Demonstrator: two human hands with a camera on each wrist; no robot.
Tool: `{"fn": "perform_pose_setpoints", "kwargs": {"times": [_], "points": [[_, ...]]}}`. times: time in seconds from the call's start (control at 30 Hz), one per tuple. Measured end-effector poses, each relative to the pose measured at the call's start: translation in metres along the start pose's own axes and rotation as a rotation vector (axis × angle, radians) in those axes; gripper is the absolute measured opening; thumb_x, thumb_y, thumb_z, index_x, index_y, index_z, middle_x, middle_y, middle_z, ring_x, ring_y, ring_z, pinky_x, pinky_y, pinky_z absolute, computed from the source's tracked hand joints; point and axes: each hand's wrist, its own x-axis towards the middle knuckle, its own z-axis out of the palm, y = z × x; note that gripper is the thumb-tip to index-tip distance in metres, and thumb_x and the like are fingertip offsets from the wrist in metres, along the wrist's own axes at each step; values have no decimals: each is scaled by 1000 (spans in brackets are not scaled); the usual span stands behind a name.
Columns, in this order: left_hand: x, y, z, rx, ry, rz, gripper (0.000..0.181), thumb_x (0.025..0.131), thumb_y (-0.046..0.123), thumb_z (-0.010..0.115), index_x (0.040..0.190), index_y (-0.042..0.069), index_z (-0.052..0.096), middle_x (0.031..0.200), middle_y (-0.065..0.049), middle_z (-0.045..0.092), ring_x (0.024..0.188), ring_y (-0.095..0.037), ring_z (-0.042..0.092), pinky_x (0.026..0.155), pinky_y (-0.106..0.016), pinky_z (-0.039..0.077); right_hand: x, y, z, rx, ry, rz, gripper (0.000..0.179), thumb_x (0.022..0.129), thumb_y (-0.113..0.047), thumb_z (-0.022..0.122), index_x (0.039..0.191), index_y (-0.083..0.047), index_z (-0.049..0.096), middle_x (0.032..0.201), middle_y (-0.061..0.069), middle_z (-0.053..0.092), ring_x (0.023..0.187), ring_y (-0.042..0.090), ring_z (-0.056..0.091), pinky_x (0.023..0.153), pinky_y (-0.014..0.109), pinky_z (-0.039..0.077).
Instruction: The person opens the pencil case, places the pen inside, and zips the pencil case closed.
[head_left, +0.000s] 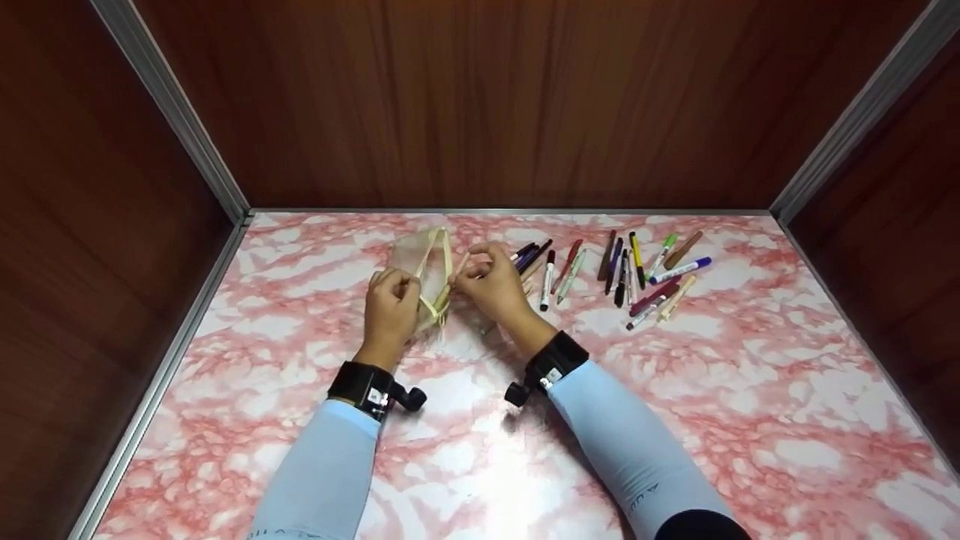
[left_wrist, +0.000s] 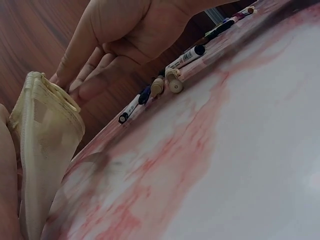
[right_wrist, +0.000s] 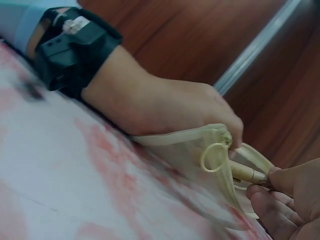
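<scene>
The left hand (head_left: 391, 304), back upward, pinches the rim of a mesh pouch (head_left: 411, 251); beside it, the right hand (head_left: 495, 286), angled inward, pinches a cream pen (right_wrist: 244, 172) at the pouch's open mouth. Farther right lie loose pens (head_left: 622, 279).

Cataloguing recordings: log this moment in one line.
left hand holds pale yellow mesh pouch | right hand pinches cream cylindrical pen at pouch mouth | multicoloured pens on pink marbled table

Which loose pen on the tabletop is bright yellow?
The yellow-and-black pen, just left of the green-capped marker in the head view. None of the others shows such bright yellow.
</scene>
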Motion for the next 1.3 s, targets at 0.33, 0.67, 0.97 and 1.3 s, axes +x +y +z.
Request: {"fn": "perform_pose_setpoints", "kwargs": {"times": [0.33, 0.67, 0.97, 1.3], "points": [[1, -1, 0, 10, 15, -26, 17, 99, 12, 71, 89, -1, 77, 94, -17, 74, 98, -34, 62, 92, -43, 51, -3, -1, 2, -104, -289, 18, 62, 100, 4, 75, 160, 2, 59, 133, 25, 80, 105, 29, 85, 89, 37, 71], [2, -4, 0, -19, 45, -23, 18, 99, 9, 70, 87, -1, 78, 90, -16, 74, 95, -33, 63, 90, -40, 51, -4, -16, -7, -330, -354, -64, 32, 105, -6, 73, 135, 6, 78, 129, 22, 83, 115, 34, 83, 95, 29, 68], [2, -4, 2, -39, 39, -57, 18, 101, 9, 70, 89, -2, 78, 86, -17, 68, 91, -29, 61, 84, -32, 50, 1, -29, -47, -292, -317, -47, 28, 106, -5, 70, 131, 4, 79, 115, 26, 83, 102, 39, 82, 91, 51, 70], [2, -4, -1, -40, 25, -59, 17, 101, 9, 69, 91, -1, 78, 89, -16, 69, 91, -25, 61, 85, -31, 50, 10, -43, -113, -263, -116, -49, 25, 105, -6, 72, 127, 3, 79, 112, 24, 83, 91, 27, 80, 86, 42, 69]]}}
